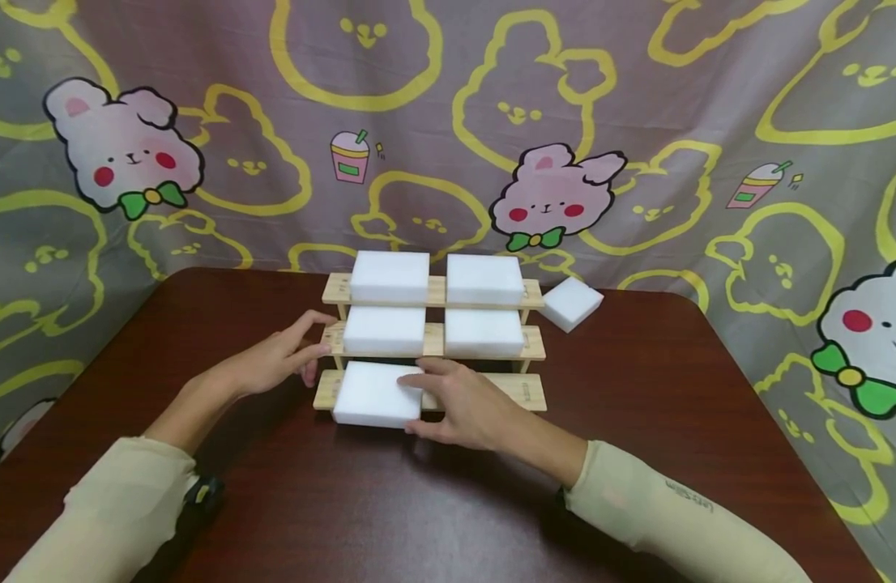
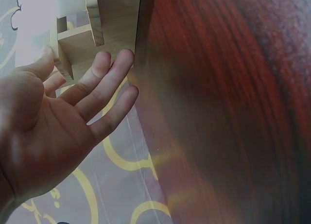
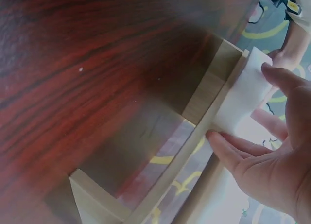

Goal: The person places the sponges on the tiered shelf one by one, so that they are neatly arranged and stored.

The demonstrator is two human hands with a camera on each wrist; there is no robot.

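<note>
A three-tier wooden rack (image 1: pixel 433 328) stands on the table. On its lowest tier, toward the left end, lies a white sponge block (image 1: pixel 375 394), its front edge slightly past the board. My right hand (image 1: pixel 466 405) pinches this block by its right side, thumb at the front and fingers at the back and on top; the right wrist view shows the same block (image 3: pixel 243 95) between thumb and fingers. At the rack's left end, my left hand (image 1: pixel 276 360) touches the middle tier with its fingertips, fingers mostly extended, as the left wrist view of the hand (image 2: pixel 63 112) shows.
Two white sponges, left (image 1: pixel 388 277) and right (image 1: pixel 484 279), sit on the top tier. Two more, left (image 1: pixel 384 330) and right (image 1: pixel 484 332), sit on the middle tier. Another sponge (image 1: pixel 573 304) lies on the table (image 1: pixel 659 389) by the patterned curtain (image 1: pixel 433 146).
</note>
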